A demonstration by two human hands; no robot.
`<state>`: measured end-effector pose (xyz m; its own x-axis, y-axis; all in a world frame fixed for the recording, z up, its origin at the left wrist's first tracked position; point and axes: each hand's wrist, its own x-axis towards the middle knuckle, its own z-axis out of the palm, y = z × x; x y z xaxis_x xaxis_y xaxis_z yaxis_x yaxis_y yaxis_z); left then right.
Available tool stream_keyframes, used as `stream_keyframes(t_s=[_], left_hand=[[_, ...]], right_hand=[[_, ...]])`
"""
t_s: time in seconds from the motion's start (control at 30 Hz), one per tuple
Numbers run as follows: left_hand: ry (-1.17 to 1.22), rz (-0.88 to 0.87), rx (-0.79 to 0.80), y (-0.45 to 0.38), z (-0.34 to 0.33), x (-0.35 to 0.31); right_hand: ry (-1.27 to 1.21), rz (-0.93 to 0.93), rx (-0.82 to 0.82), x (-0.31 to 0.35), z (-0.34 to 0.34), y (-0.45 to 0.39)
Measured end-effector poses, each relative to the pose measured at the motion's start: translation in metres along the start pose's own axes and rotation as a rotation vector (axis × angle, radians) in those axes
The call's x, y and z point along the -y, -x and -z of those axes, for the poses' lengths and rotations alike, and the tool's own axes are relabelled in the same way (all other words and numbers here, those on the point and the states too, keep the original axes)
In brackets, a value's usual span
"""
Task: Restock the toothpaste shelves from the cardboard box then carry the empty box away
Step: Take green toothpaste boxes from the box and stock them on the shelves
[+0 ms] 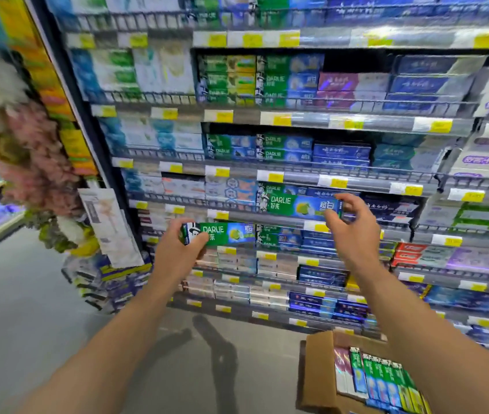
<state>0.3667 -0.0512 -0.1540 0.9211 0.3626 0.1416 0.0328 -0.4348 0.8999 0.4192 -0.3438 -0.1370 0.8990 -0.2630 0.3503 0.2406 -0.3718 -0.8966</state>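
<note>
While cardboard box [317,369] holds cartons | left hand [174,252], right hand [353,231] each grip one

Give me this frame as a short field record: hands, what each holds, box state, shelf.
left hand: grips the left end of a green Darlie carton, held level in front of the shelves
right hand: pinches the right end of a second Darlie carton, at the shelf row with matching Darlie stock
cardboard box: open, on the floor at lower right, cartons still standing inside
shelves: many tiers of toothpaste, yellow price tags along the edges
task status: restocking underway, box not empty
</note>
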Motion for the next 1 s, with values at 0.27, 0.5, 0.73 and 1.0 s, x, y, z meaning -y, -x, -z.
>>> stream_keyframes(t_s=[0.27,0.5,0.73,1.0], left_hand=[[0.205,-0.083,0.032,-0.101,0.103,-0.004],[0.280,-0.133,0.058,-0.179,0.151,-0.033],[0.364,-0.228,0.043,-0.255,0.167,-0.073],[0.524,-0.337,-0.066,-0.353,0.172,-0.130]], right_hand=[[0.005,0.110,-0.098,0.086,-0.106,-0.014],[0.014,0.166,-0.171,0.141,-0.144,-0.051],[0.012,0.193,-0.237,0.177,-0.164,-0.122],[-0.067,0.319,-0.300,0.217,-0.200,-0.228]])
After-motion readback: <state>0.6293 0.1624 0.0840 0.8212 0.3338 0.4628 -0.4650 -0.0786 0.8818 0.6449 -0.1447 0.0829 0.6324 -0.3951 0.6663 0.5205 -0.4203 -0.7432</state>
